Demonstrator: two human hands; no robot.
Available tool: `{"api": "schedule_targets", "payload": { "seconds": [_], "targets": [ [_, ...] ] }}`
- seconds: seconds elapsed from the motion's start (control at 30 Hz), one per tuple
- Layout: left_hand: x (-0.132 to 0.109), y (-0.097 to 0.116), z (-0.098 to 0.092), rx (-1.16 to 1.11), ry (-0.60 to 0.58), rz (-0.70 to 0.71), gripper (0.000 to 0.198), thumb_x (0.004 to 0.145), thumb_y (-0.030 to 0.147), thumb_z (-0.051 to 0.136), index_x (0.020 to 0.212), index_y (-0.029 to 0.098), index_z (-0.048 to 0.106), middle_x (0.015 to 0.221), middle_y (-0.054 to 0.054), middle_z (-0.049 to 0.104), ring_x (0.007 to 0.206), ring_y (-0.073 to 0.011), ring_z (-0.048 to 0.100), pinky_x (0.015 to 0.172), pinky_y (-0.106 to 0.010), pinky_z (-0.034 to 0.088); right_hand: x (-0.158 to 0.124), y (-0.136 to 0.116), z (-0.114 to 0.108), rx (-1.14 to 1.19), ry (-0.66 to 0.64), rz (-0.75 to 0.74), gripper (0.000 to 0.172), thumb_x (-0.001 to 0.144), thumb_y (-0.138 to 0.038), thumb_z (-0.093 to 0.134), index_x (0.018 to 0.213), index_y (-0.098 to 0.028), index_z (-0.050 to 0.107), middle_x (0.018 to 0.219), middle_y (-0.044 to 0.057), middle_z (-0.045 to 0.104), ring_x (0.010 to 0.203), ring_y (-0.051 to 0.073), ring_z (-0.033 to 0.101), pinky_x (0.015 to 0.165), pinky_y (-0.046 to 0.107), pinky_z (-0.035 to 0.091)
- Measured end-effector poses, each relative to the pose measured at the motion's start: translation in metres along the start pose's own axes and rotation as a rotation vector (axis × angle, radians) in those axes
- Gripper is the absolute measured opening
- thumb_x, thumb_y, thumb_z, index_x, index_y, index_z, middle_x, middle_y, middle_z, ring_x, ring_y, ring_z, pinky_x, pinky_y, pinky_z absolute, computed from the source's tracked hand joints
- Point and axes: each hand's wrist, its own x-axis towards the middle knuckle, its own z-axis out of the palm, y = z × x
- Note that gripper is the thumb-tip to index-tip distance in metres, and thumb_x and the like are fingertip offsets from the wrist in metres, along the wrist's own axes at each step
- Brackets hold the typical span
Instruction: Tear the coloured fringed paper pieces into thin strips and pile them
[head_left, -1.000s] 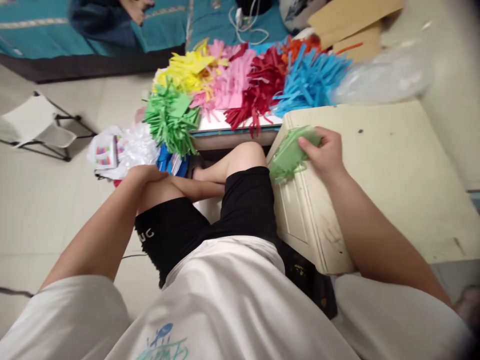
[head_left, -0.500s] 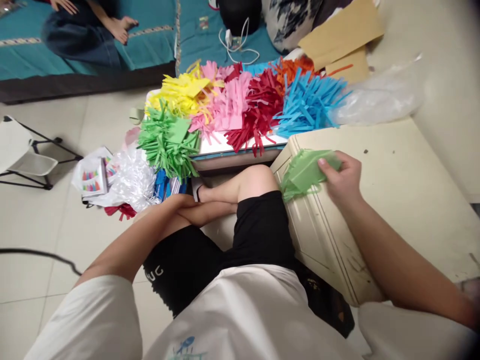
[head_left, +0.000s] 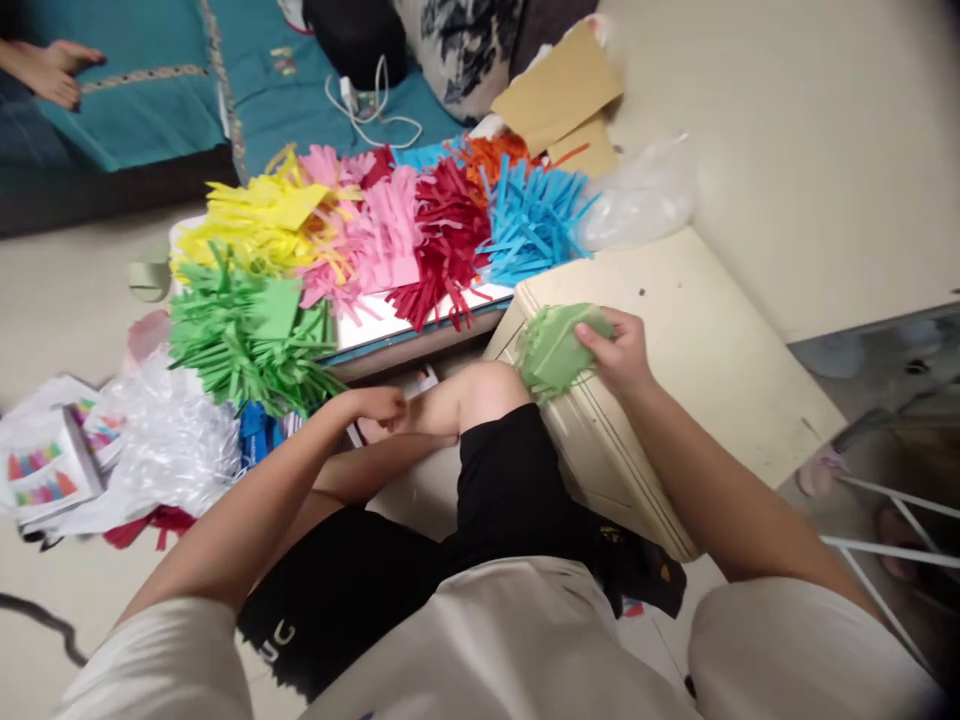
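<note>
At cabinet (head_left: pixel 697 340) corner, R hand (head_left: pixel 619 355) still pinches the green paper wad (head_left: pixel 555 350), fingers closed on it, barely shifted vs. 1 s ago. L hand (head_left: pixel 375 405) has slid from knee to shin (head_left: pixel 435 415), fingers curled, nothing visible in it.

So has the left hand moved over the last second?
Yes. The left hand has slid right, away from the green paper pile, toward the cream cabinet.
</note>
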Motion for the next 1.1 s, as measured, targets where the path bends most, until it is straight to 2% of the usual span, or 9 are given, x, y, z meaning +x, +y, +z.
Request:
{"api": "schedule_targets", "payload": {
  "seconds": [0.07, 0.17, 0.27, 0.37, 0.47, 0.63, 0.8, 1.0, 1.1],
  "targets": [
    [0.018, 0.031, -0.025, -0.065, 0.176, 0.165, 0.047, 0.092, 0.067, 0.066, 0.089, 0.020, 0.071, 0.083, -0.010, 0.078, 0.081, -0.0255, 0.072, 0.083, -0.038, 0.061, -0.002, -0.005, 0.004, 0.023, 0.020, -0.026, 0.056, 0.078, -0.077, 0.091, 0.078, -0.023, 0.076, 0.078, 0.004, 0.072, 0.070, 0.020, 0.061, 0.065, 0.034, 0.049],
    [0.046, 0.104, -0.039, -0.281, 0.544, 0.635, 0.056, 0.096, 0.071, 0.075, 0.119, 0.020, 0.073, 0.121, -0.013, 0.081, 0.112, -0.0270, 0.076, 0.101, -0.039, 0.060, -0.003, -0.016, 0.004, 0.096, -0.072, -0.012, 0.063, 0.073, -0.083, 0.092, 0.074, -0.022, 0.075, 0.074, 0.004, 0.071, 0.068, 0.019, 0.059, 0.064, 0.033, 0.048],
    [0.074, 0.177, -0.030, -0.357, 0.390, 0.818, 0.068, 0.085, 0.077, 0.088, 0.119, 0.020, 0.074, 0.106, -0.009, 0.080, 0.097, -0.0227, 0.077, 0.086, -0.032, 0.061, -0.002, -0.035, -0.015, 0.130, -0.174, -0.015, 0.067, 0.069, -0.083, 0.095, 0.068, -0.020, 0.071, 0.065, 0.000, 0.063, 0.062, 0.014, 0.052, 0.059, 0.030, 0.041],
    [0.091, 0.225, -0.020, -0.376, 0.123, 0.734, 0.063, 0.079, 0.075, 0.094, 0.095, 0.018, 0.074, 0.079, -0.003, 0.073, 0.066, -0.0161, 0.069, 0.061, -0.027, 0.052, -0.007, -0.057, -0.055, 0.052, -0.267, -0.008, 0.063, 0.068, -0.073, 0.102, 0.065, -0.019, 0.070, 0.063, -0.001, 0.058, 0.061, 0.012, 0.048, 0.057, 0.028, 0.038],
    [0.100, 0.254, -0.019, -0.469, -0.062, 0.669, 0.057, 0.076, 0.066, 0.099, 0.089, 0.018, 0.073, 0.082, -0.006, 0.077, 0.071, -0.0207, 0.076, 0.067, -0.032, 0.061, -0.017, -0.075, -0.106, 0.012, -0.316, 0.105, 0.057, 0.070, -0.069, 0.104, 0.074, -0.019, 0.078, 0.067, 0.001, 0.064, 0.060, 0.013, 0.053, 0.055, 0.029, 0.041],
    [0.132, 0.283, -0.026, -0.491, -0.060, 0.643, 0.043, 0.084, 0.056, 0.088, 0.097, 0.020, 0.069, 0.089, -0.006, 0.077, 0.081, -0.0237, 0.079, 0.078, -0.038, 0.065, -0.024, -0.060, -0.168, 0.042, -0.270, 0.289, 0.059, 0.062, -0.068, 0.108, 0.072, -0.019, 0.076, 0.056, -0.001, 0.055, 0.048, 0.010, 0.044, 0.048, 0.029, 0.037],
    [0.166, 0.280, -0.033, 0.208, 0.378, 0.480, 0.030, 0.089, 0.042, 0.084, 0.098, 0.019, 0.068, 0.093, -0.009, 0.074, 0.091, -0.0282, 0.074, 0.088, -0.042, 0.060, -0.016, -0.008, -0.180, -0.039, -0.028, 0.355, 0.058, 0.062, -0.068, 0.105, 0.069, -0.021, 0.072, 0.061, -0.001, 0.059, 0.054, 0.011, 0.047, 0.051, 0.028, 0.039],
    [0.139, 0.264, -0.016, 0.687, 0.785, 0.500, 0.059, 0.101, 0.044, 0.075, 0.153, 0.019, 0.062, 0.156, -0.025, 0.065, 0.146, -0.0452, 0.060, 0.118, -0.061, 0.052, -0.019, 0.009, -0.173, -0.114, 0.004, 0.445, 0.045, 0.080, -0.058, 0.099, 0.082, -0.021, 0.073, 0.076, 0.005, 0.073, 0.061, 0.016, 0.061, 0.061, 0.031, 0.052],
    [0.122, 0.261, 0.014, 0.730, 0.704, 0.666, 0.070, 0.106, 0.058, 0.070, 0.161, 0.016, 0.058, 0.170, -0.025, 0.057, 0.160, -0.0421, 0.052, 0.132, -0.063, 0.043, -0.021, 0.001, -0.163, -0.090, -0.006, 0.457, 0.045, 0.086, -0.062, 0.092, 0.084, -0.023, 0.070, 0.077, 0.005, 0.073, 0.056, 0.016, 0.055, 0.055, 0.033, 0.047]
  ]
}}
